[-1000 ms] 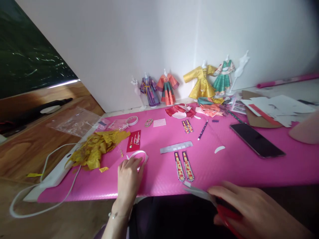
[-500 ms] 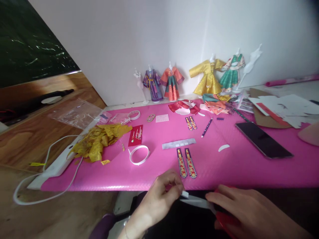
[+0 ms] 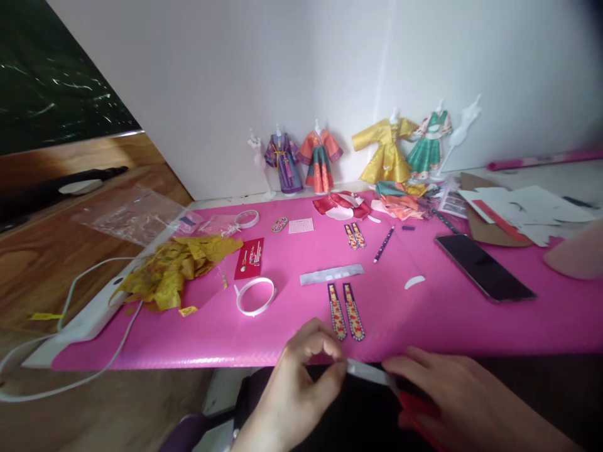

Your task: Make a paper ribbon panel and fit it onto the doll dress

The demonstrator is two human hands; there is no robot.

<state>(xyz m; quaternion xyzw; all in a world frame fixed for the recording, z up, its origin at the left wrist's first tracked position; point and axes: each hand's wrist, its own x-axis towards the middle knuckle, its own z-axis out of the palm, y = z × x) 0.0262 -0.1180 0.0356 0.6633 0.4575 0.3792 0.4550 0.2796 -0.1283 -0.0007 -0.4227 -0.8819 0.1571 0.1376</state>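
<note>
so the left hand [image 3: 301, 370] has come off the white tape roll [image 3: 255, 313] since a second ago and is now over at the tip of the scissors [image 3: 374, 375]. its thumb and forefinger are curled toward each other right by the blades; there's a tiny white bit [image 3: 352, 363] at that spot, but it's too small to tell if they're actually pinching it. the right hand [image 3: 452, 383] is wrapped around the red handles, blades pointing at the left hand. all of that sits at the near edge of the pink tabletop [image 3: 301, 329]. the tape roll lies flat with its loose end poking out, near the red card [image 3: 249, 258]. just past the hands are two patterned strips [image 3: 353, 312] side by side, and right behind them a grey strip [image 3: 332, 274] with some small pale pieces on it. a curved white piece [image 3: 414, 282] is off to the right, then a phone [image 3: 485, 267]. crumpled yellow fabric [image 3: 176, 267] is piled on the left, and dressed mini mannequins [image 3: 386, 150] stand along the back.
</note>
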